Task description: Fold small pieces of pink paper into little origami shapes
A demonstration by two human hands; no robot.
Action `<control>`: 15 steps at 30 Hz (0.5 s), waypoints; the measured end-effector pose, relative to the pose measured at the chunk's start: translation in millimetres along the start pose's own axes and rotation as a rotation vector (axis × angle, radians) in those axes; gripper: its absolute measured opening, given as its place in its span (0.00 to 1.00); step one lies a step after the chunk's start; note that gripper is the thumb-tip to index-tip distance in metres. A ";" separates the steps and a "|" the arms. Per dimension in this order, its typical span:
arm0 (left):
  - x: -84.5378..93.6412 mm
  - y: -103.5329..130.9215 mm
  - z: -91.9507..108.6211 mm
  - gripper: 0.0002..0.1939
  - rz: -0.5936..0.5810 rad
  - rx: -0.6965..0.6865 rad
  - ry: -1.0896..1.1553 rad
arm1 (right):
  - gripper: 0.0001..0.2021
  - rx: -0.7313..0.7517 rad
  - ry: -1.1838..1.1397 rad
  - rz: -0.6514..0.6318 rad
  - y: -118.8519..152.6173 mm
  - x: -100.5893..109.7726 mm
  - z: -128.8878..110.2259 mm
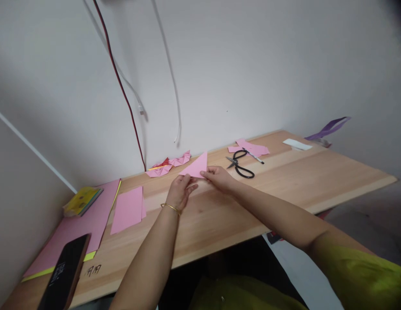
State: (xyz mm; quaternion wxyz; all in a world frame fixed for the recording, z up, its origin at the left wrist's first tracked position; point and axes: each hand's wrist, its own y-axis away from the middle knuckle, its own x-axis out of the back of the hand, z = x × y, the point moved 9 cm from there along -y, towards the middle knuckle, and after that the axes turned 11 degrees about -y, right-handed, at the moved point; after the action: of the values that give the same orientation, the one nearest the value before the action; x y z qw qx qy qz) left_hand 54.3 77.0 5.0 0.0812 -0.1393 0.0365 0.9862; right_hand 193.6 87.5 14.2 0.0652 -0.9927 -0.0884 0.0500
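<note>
A sheet of pink paper [197,166], folded into a triangle, is held up a little above the wooden table. My left hand [181,190] pinches its lower left edge between thumb and fingers. At the lower right corner, my right hand [219,177] grips the same paper with thumb and forefinger. Behind it, near the wall, lie several folded pink paper pieces [180,159], with a red one [163,163] among them. Black-handled scissors [240,163] rest open to the right of my right hand.
Pink paper offcuts [258,149] and a pen [254,156] lie by the scissors. A white strip [297,144] is farther right. On the left are cut pink sheets [127,211], large pink sheets [87,226], a yellow packet [82,200] and a phone [65,273]. Cables [122,88] hang along the wall.
</note>
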 end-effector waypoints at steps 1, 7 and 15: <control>-3.1 0.7 -3.6 0.15 0.005 0.008 -0.032 | 0.19 -0.008 -0.003 -0.018 0.7 -4.3 1.1; 8.2 0.3 -4.8 0.14 0.222 -0.043 0.032 | 0.16 -0.016 0.120 -0.239 9.0 -34.2 0.0; 33.2 4.7 13.8 0.09 0.418 -0.151 -0.225 | 0.08 0.405 0.527 -0.334 22.1 -47.2 -30.5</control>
State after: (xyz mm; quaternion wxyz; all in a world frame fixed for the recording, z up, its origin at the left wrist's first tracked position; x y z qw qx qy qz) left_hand 18.3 78.7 9.2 -0.1315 -0.0236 -0.0189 0.9909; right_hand 154.5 53.7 45.3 0.2882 -0.9104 -0.2175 -0.2020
